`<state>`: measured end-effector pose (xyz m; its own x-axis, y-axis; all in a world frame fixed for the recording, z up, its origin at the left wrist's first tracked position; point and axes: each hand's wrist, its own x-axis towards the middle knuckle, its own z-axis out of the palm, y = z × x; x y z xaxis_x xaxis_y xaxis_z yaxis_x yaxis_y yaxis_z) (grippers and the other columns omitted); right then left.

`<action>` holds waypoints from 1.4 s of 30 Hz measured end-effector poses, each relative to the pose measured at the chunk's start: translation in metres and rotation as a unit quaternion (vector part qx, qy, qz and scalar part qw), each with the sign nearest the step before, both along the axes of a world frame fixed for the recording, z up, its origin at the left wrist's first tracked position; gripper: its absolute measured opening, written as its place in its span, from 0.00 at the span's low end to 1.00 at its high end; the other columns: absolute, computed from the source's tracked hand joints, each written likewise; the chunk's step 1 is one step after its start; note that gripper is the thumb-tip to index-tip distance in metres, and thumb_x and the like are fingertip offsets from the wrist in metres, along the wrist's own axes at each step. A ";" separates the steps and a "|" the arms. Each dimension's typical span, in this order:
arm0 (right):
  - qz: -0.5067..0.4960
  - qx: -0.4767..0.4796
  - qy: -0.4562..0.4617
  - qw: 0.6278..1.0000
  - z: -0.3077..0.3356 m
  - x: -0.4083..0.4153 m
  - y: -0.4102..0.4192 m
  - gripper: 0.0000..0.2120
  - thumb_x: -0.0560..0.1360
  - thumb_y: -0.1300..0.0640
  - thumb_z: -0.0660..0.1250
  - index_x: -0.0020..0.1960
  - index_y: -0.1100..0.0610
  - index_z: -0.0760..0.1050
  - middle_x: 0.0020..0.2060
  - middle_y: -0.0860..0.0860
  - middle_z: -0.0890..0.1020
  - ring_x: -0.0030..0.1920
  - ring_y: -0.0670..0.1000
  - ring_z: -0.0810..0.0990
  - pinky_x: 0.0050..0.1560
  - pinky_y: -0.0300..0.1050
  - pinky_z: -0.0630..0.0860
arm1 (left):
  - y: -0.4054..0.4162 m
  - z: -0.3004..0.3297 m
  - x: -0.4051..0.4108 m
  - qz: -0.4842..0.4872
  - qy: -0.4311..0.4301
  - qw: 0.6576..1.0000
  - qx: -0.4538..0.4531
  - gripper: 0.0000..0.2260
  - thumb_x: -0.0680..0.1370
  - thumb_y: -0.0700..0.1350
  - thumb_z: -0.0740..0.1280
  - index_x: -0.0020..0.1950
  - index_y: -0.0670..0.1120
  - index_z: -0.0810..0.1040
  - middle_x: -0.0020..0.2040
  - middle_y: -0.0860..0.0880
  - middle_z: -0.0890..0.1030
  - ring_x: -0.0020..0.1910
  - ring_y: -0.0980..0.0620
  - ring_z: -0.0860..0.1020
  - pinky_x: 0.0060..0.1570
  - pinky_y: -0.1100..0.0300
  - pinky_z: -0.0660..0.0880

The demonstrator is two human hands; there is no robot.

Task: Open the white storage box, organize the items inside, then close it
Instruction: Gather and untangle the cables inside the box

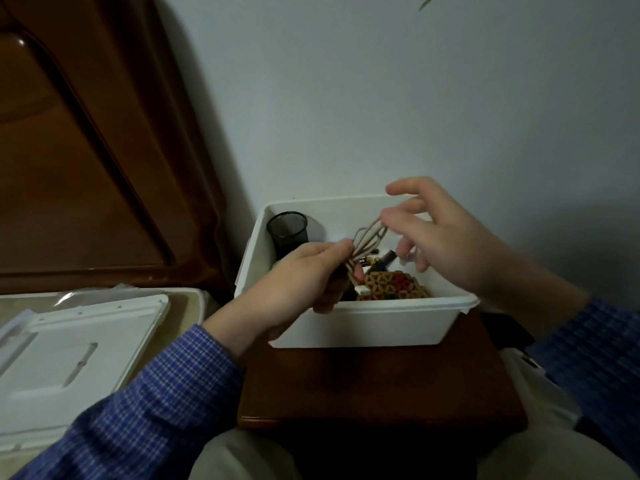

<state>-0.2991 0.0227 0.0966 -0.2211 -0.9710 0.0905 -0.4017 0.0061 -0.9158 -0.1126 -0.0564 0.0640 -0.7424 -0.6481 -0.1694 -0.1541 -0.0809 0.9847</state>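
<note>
**Both hands on a looped cable above the open storage box**

The left hand (304,271) is curled closed around a bundle of pale looped cable (367,239), thumb and fingers pinching the gathered strands where they meet, with a small white plug end (362,289) hanging below the grip. The right hand (446,233) is loosely spread, fingers fanned and bent; its middle fingers touch the far end of the cable loops, while the index finger lifts free above them. Whether the right hand truly grips the cable or only brushes it cannot be told because of blur.

Both hands hover over the white storage box (363,323), which stands open with no lid on it. Inside the box, in its far left corner, a black mesh pen cup (288,230) stands upright. Under the hands, toward the box's near wall, lies a woven patterned piece in tan, red and green (394,285), with small dark items just behind it that are too dim to identify.

The box sits on a brown wooden counter (363,386), pushed against a pale wall (415,98). Left of the box, the white lid (69,351) lies flat, inner side up. Blue checked sleeves (149,403) cover both forearms.
</note>
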 end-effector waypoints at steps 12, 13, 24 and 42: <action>0.060 -0.019 -0.096 0.993 -0.038 -0.033 -0.172 0.02 0.77 0.63 0.72 0.46 0.58 0.82 0.32 0.52 0.84 0.35 0.49 0.84 0.39 0.39 0.80 | -0.131 -0.029 -0.029 0.178 -0.056 0.982 -0.023 0.19 0.85 0.56 0.57 0.51 0.44 0.80 0.34 0.47 0.80 0.31 0.50 0.76 0.33 0.57 0.75; 0.059 -0.028 -0.080 0.995 -0.040 -0.030 -0.186 0.03 0.77 0.64 0.72 0.46 0.57 0.82 0.32 0.51 0.84 0.35 0.48 0.84 0.39 0.38 0.80 | -0.138 -0.032 -0.027 0.221 -0.059 0.973 -0.023 0.17 0.84 0.55 0.57 0.50 0.45 0.79 0.36 0.45 0.82 0.33 0.50 0.79 0.34 0.56 0.78; 0.066 -0.038 0.061 0.995 -0.076 0.017 -0.289 0.07 0.72 0.63 0.72 0.40 0.52 0.81 0.34 0.56 0.85 0.35 0.57 0.86 0.44 0.57 0.85 | -0.152 -0.081 -0.010 0.126 -0.394 0.861 -0.296 0.13 0.78 0.50 0.62 0.59 0.44 0.74 0.55 0.46 0.74 0.50 0.44 0.77 0.51 0.55 0.75; 0.115 0.058 0.270 0.954 -0.117 0.021 -0.291 0.10 0.74 0.53 0.73 0.54 0.52 0.80 0.46 0.47 0.81 0.42 0.48 0.82 0.45 0.43 0.79 | -0.163 -0.104 -0.015 0.218 -0.331 0.864 -0.310 0.12 0.77 0.52 0.65 0.57 0.49 0.76 0.43 0.54 0.78 0.39 0.54 0.73 0.32 0.64 0.65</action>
<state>-0.2780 -0.2681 -0.0201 0.0482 -0.9986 0.0207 -0.8178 -0.0513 -0.5732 -0.1271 -0.2193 -0.0398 -0.2786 -0.9603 0.0164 -0.7877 0.2383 0.5680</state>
